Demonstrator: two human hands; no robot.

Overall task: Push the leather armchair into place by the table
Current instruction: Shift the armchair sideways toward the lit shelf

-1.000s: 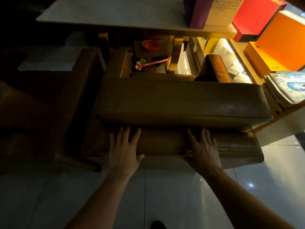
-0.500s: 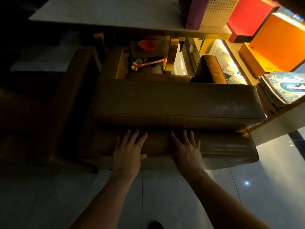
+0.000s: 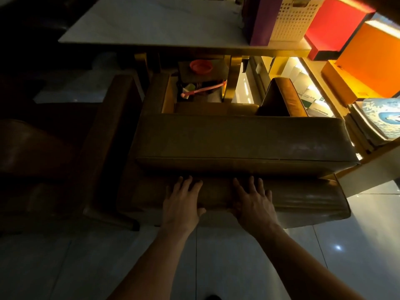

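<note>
A brown leather armchair (image 3: 238, 144) stands with its back toward me and its front under the edge of a pale-topped table (image 3: 155, 24). My left hand (image 3: 183, 202) lies flat, fingers spread, on the lower back of the chair. My right hand (image 3: 253, 202) presses flat beside it, a short gap apart. Neither hand holds anything. The chair's right armrest (image 3: 283, 96) catches warm light; its seat is mostly hidden behind the backrest.
A second dark armchair (image 3: 71, 152) sits close on the left. Lit shelves (image 3: 324, 87) with orange and red boxes (image 3: 368, 57) and stacked magazines (image 3: 374, 124) crowd the right. A box with a red bowl (image 3: 201, 66) sits under the table. Glossy floor tiles (image 3: 238, 256) lie behind.
My right hand has slid left along the chair's lower back toward my left hand. The chair now sits slightly further under the table edge.
</note>
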